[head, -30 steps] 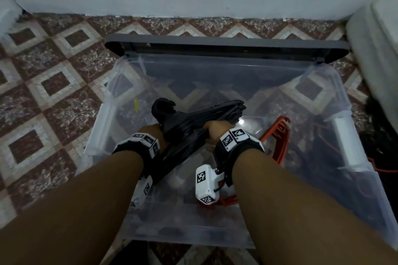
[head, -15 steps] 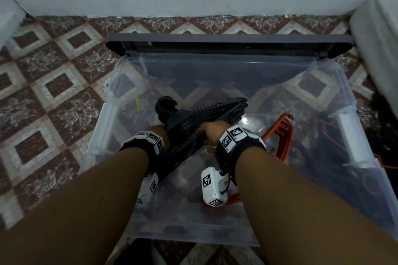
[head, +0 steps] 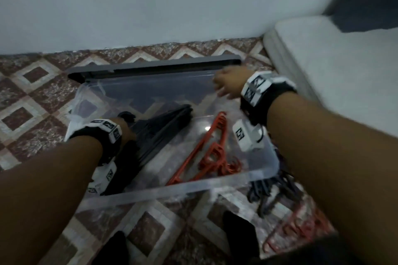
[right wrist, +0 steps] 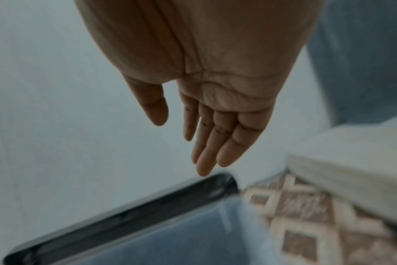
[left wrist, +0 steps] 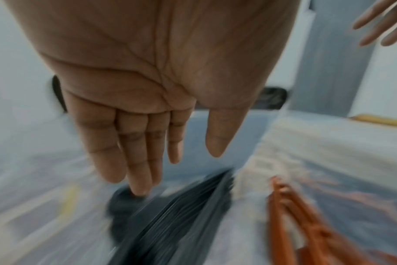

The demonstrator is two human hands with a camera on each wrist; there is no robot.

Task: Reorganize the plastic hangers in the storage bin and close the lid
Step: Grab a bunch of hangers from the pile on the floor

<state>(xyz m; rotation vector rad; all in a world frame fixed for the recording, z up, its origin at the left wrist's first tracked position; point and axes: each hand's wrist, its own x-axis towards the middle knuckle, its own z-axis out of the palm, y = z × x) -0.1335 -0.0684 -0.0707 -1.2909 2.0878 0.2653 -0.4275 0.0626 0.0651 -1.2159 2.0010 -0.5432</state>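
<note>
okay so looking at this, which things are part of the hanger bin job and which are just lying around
Part of the job:
bin
lid
black hangers, in the bin
red hangers, in the bin
left hand
right hand, near the lid

Just lying about:
mattress
more hangers on the floor by the bin

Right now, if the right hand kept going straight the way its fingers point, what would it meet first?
Most likely the dark grey lid standing open at the far side of the clear storage bin. The right hand is open, its fingertips aimed at the lid's right end. They look apart, though blur leaves depth unclear.
</note>
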